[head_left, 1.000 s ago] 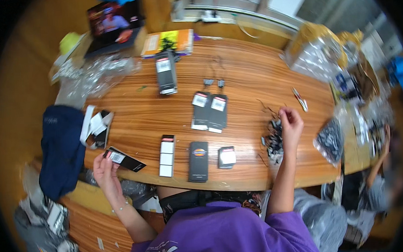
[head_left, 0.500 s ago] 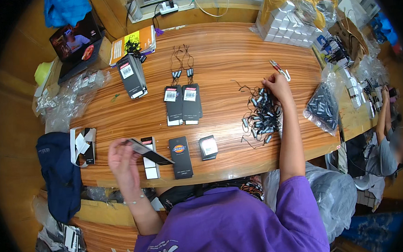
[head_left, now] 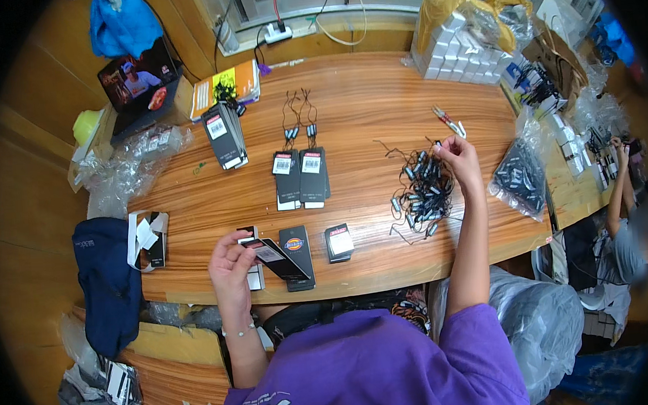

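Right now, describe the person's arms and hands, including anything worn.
The left hand and right hand are ungloved. A thin bracelet with small pale beads circles the left wrist; the right wrist shows none. Short purple sleeves leave both forearms bare.

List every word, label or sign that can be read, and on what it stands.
I leave wording uncopied; print shows on:
Purple shirt: large white lettering.
Dark tag stack: colourful emblem.
Tag in left hand, paired tags: labels too small.
Navy cloth: small lettering, blurred.

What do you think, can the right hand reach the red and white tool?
Likely yes: the tool lies just beyond the right hand, with nothing visible between them.
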`<state>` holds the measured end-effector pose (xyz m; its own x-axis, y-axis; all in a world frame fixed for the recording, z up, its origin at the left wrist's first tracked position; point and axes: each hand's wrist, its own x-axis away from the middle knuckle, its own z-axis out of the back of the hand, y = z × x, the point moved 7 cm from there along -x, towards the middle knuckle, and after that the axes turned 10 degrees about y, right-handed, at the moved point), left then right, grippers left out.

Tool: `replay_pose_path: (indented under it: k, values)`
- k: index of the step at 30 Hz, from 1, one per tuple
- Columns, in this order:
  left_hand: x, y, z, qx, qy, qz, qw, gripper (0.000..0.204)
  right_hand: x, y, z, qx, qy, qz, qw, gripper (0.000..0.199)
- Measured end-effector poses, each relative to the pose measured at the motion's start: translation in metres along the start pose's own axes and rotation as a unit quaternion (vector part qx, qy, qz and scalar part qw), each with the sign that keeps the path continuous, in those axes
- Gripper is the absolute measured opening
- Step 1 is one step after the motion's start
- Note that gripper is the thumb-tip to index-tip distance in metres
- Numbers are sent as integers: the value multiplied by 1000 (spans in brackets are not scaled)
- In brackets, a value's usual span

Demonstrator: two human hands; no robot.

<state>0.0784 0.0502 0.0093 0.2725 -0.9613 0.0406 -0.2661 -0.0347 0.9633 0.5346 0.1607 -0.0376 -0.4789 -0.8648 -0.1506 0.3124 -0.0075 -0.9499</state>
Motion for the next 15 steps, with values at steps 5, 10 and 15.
replay_pose_path:
  k: [5,10,15]
  values:
    - [6,1,-56,4,-144,-4,990,14,31,-76,-2,-170,-20,38,985,16]
    - [18,-11,-129,-24,-329,9,944,11,94,-140,-40,39,-84,224,970,8]
    - [19,-42,-200,-159,-388,-118,900,13,113,-125,-41,98,-126,218,963,10]
